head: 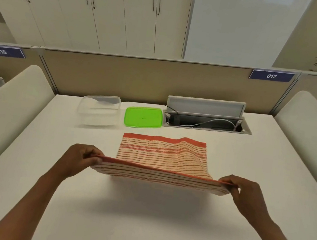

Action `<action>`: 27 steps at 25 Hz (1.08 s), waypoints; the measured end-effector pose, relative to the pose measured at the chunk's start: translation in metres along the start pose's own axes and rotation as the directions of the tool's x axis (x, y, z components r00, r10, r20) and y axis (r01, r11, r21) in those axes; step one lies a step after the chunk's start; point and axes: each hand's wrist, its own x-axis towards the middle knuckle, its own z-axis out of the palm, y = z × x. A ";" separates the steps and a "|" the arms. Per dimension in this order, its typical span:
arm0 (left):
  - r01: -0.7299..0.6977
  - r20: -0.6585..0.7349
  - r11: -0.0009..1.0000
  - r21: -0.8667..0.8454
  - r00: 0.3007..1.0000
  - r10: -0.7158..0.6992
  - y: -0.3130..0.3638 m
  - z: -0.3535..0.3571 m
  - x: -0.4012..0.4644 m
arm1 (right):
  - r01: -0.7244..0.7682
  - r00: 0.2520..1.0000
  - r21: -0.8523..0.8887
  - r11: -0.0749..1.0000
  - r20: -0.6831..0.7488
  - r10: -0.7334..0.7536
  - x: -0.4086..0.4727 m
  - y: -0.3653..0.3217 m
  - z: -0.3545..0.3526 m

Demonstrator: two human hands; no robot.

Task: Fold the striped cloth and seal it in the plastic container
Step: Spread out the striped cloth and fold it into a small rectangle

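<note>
The striped cloth (160, 155), cream with red-orange stripes, lies in the middle of the white table. Its near edge is lifted off the table and stretched level between both hands, while the far edge with a solid red band rests flat. My left hand (80, 159) pinches the near left corner. My right hand (239, 190) pinches the near right corner. A clear plastic container (99, 111) stands open and empty at the back left of the cloth. Its green lid (143, 117) lies flat on the table just to its right.
An open cable tray with a raised flap (205, 118) sits at the back right of the table (138, 219). Padded white dividers flank the table left (7, 109) and right (312, 132). A beige partition (139, 78) closes the far edge.
</note>
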 end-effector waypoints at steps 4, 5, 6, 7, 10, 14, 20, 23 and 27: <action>0.084 0.031 0.995 -0.049 0.996 -0.083 -0.023 0.007 -0.016 | -0.040 0.998 0.115 0.993 0.061 0.033 -0.019 0.012 0.023; 0.103 0.028 0.993 -0.056 0.994 -0.101 -0.027 0.009 -0.017 | -0.053 0.997 0.133 0.990 0.063 0.045 -0.020 0.013 0.026; 0.119 0.019 0.991 -0.062 0.993 -0.118 -0.031 0.011 -0.017 | -0.077 0.996 0.150 0.986 0.059 0.069 -0.019 0.013 0.028; 0.127 0.006 0.990 -0.067 0.992 -0.127 -0.033 0.012 -0.016 | -0.109 0.994 0.166 0.980 0.050 0.102 -0.016 0.014 0.030; 0.147 -0.054 0.984 -0.100 0.987 -0.153 -0.032 0.019 -0.001 | -0.230 0.973 0.187 0.955 0.029 0.228 0.004 0.015 0.035; 0.231 -0.142 0.944 -0.234 0.953 -0.268 -0.032 0.029 0.036 | -0.330 0.937 0.236 0.914 -0.034 0.347 0.040 0.017 0.044; 0.342 -0.193 0.889 -0.304 0.892 -0.409 -0.045 0.048 0.098 | -0.477 0.860 0.268 0.837 -0.051 0.507 0.096 0.030 0.073; 0.372 -0.191 0.890 -0.265 0.884 -0.426 -0.059 0.056 0.127 | -0.506 0.848 0.208 0.837 -0.055 0.527 0.120 0.039 0.089; 0.424 -0.163 0.881 -0.210 0.873 -0.459 -0.080 0.070 0.162 | -0.550 0.823 0.165 0.819 -0.057 0.565 0.152 0.051 0.108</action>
